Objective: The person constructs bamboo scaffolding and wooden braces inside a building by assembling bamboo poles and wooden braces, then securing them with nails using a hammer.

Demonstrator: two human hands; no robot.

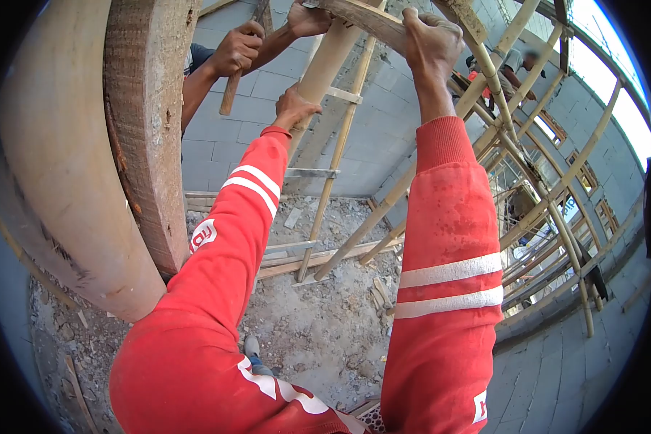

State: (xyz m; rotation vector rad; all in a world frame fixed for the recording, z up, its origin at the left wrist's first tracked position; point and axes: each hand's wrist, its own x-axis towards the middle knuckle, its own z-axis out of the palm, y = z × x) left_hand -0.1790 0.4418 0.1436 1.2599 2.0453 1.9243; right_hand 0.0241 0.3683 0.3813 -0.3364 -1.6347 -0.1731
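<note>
My left hand (296, 108) is wrapped round a thick, slanting bamboo pole (331, 65). Higher up, my right hand (432, 45) grips the end of a wooden board (372, 20), which lies across the top of that pole. Opposite me, a co-worker's hand (239, 49) holds a tool by its wooden handle (229, 95); its head cannot be made out. The co-worker's other hand (309, 19) is at the far end of the board, close to the pole's top.
A rough timber beam (152, 137) and a large pale bamboo pole (69, 145) stand close on my left. Bamboo scaffolding (550, 195) fills the right side, with another person (517, 72) up on it. Rubble covers the ground (318, 311) below, beside a grey block wall (231, 123).
</note>
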